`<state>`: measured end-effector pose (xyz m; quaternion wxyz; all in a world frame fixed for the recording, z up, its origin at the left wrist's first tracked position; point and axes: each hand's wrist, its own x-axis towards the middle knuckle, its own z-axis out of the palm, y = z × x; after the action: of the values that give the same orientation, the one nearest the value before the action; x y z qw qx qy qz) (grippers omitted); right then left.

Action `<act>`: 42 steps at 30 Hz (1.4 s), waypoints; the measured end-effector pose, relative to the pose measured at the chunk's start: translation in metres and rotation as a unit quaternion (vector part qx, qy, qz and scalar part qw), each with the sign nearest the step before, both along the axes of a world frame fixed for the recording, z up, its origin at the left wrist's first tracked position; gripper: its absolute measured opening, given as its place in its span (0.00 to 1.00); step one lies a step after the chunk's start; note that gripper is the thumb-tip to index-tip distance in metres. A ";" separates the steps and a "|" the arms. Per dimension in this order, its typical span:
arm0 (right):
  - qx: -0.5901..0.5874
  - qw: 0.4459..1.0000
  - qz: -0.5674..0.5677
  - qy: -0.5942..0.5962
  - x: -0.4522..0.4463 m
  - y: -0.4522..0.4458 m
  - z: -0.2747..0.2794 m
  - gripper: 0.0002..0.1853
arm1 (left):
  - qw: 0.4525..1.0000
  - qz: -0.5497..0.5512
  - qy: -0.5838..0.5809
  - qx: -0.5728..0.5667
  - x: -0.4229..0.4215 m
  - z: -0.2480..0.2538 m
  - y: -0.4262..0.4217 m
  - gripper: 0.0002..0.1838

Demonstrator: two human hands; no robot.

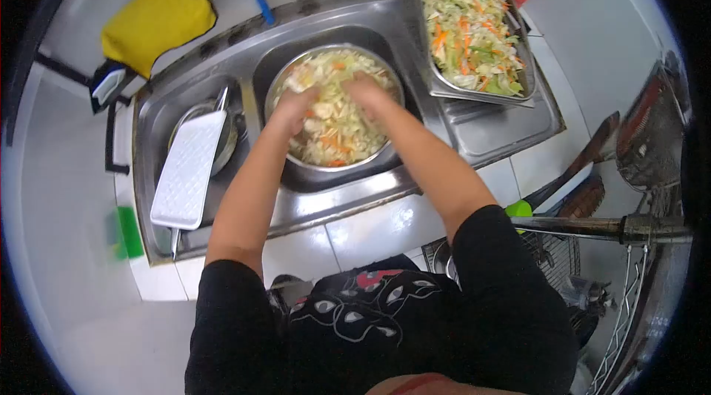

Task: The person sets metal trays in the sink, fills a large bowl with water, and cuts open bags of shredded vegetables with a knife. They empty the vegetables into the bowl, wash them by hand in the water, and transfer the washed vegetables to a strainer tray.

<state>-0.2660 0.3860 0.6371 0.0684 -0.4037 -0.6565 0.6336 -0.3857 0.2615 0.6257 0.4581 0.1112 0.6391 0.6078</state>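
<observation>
A round metal bowl (342, 165) full of shredded cabbage and carrot (333, 125) sits in the right-hand sink basin. Both hands are in the bowl, somewhat blurred. My left hand (298, 108) is at the left side of the vegetables, its fingers curled into the shreds. Across from it, my right hand (366, 93) grips shreds near the upper right of the bowl. The fingertips of both hands are partly hidden among the vegetables.
A rectangular metal tray (474, 91) heaped with shredded vegetables stands on the drainboard (511, 125). A white tray (191, 169) lies across the left basin over a round pan (226, 145). A yellow cloth (159, 17) hangs behind, and strainers (652, 132) hang at right.
</observation>
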 end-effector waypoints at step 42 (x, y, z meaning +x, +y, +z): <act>0.380 0.817 0.393 -0.184 -0.006 -0.027 0.005 0.57 | 0.889 -0.192 0.349 -0.224 0.004 0.018 -0.044 0.31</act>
<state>-0.2719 0.3588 0.6420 -0.1604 -0.1621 -0.9484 0.2202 -0.3820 0.2173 0.6440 0.3259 0.3308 0.8434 0.2704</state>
